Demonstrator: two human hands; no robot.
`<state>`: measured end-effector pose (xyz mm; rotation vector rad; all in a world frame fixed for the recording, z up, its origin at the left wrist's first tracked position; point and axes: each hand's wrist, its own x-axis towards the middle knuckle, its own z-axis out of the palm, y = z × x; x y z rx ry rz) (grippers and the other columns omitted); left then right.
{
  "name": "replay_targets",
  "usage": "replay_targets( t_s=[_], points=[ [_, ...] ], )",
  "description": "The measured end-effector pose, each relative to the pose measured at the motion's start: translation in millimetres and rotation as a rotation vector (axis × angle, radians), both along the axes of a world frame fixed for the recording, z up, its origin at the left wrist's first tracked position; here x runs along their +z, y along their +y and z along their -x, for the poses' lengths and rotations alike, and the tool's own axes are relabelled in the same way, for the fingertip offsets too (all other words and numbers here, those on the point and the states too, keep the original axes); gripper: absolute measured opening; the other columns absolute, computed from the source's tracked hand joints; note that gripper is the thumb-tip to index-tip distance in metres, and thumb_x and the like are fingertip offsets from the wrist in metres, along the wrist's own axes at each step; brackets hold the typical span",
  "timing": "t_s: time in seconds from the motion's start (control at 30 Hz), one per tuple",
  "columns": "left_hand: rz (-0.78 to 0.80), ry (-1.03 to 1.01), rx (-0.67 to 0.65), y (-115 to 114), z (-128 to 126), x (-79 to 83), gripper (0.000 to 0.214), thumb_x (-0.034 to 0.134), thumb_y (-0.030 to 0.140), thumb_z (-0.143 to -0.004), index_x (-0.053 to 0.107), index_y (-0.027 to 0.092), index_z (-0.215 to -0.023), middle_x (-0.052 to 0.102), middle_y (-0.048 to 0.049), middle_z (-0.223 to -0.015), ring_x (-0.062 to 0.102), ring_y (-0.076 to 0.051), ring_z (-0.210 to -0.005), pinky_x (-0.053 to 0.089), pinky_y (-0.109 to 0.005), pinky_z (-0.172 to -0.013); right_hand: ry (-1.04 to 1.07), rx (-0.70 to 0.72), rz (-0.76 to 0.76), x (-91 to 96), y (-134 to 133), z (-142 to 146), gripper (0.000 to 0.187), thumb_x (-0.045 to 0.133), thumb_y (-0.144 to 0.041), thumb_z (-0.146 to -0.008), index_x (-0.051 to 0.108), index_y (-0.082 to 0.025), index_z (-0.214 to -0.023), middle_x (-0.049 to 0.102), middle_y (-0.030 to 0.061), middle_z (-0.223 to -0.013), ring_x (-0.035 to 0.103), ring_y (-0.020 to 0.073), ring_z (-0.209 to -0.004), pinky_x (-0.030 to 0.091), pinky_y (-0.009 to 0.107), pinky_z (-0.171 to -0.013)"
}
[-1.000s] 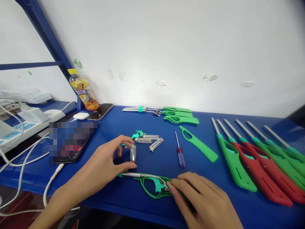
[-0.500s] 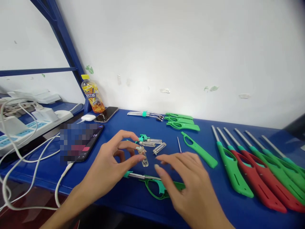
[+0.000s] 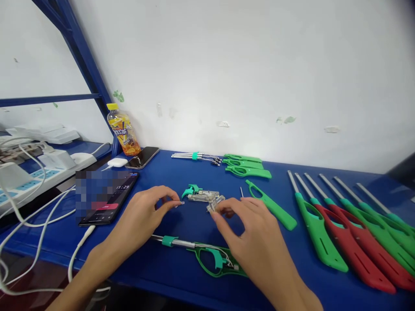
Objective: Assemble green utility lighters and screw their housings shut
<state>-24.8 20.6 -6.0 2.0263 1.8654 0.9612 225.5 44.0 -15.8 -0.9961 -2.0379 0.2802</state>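
Observation:
My left hand (image 3: 152, 209) pinches a tiny pale piece (image 3: 182, 203) between thumb and fingertips; its kind is too small to make out. In my right hand (image 3: 249, 229) is a clear lighter fuel tank (image 3: 212, 199), gripped by thumb and fingers and partly hidden by them. Just behind it lie more clear tanks (image 3: 198, 198) and teal triggers (image 3: 191, 190). Below both hands an opened green lighter half-shell (image 3: 207, 270) holds a metal tube (image 3: 183, 243), a teal trigger (image 3: 216, 258) and wires; my right hand covers its right end.
Finished-looking green and red lighters (image 3: 324, 237) lie in a row at the right. Green half-shells (image 3: 248, 166) and wired metal tubes (image 3: 194, 156) lie near the wall. At the left are a phone (image 3: 125, 194), a drink bottle (image 3: 125, 134), white cables and a power strip (image 3: 29, 185).
The clear tank has passed from my left hand to my right. My left hand has drawn back leftward and now pinches a tiny piece.

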Motion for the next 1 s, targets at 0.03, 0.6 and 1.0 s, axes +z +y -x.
replay_targets(
  t_s=[0.03, 0.6, 1.0],
  points=[
    [0.009, 0.028, -0.012, 1.6, 2.9, -1.6, 0.020, 0.064, 0.041, -0.100, 0.077, 0.027, -0.093, 0.078, 0.0010, -0.092, 0.065, -0.020, -0.074, 0.046, -0.031, -0.067, -0.018, -0.021, -0.035, -0.9, 1.3, -1.1, 0.012, 0.068, -0.024, -0.100, 0.066, -0.026, -0.088, 0.073, -0.0057, -0.079, 0.067, 0.0198, -0.074, 0.040, 0.039, -0.092],
    [0.097, 0.318, -0.015, 4.2, 6.0, -11.4, 0.027, 0.057, 0.038, -0.102, 0.080, 0.025, -0.106, 0.074, -0.0062, -0.107, 0.068, -0.030, -0.102, 0.047, -0.039, -0.086, -0.109, -0.042, -0.118, 0.5, 3.2, 2.3, 0.012, 0.067, -0.018, -0.101, 0.064, -0.024, -0.091, 0.076, -0.0051, -0.084, 0.068, 0.0177, -0.073, 0.034, 0.045, -0.111],
    [0.190, 0.267, 0.000, 3.0, 7.1, -7.5, 0.026, 0.053, 0.037, -0.099, 0.076, 0.025, -0.095, 0.074, -0.0051, -0.099, 0.069, -0.028, -0.087, 0.045, -0.036, -0.075, -0.120, -0.038, -0.119, -1.1, 4.2, 2.9, 0.012, 0.065, -0.020, -0.103, 0.065, -0.024, -0.091, 0.076, -0.0032, -0.083, 0.069, 0.0186, -0.073, 0.035, 0.045, -0.109]
  ],
)
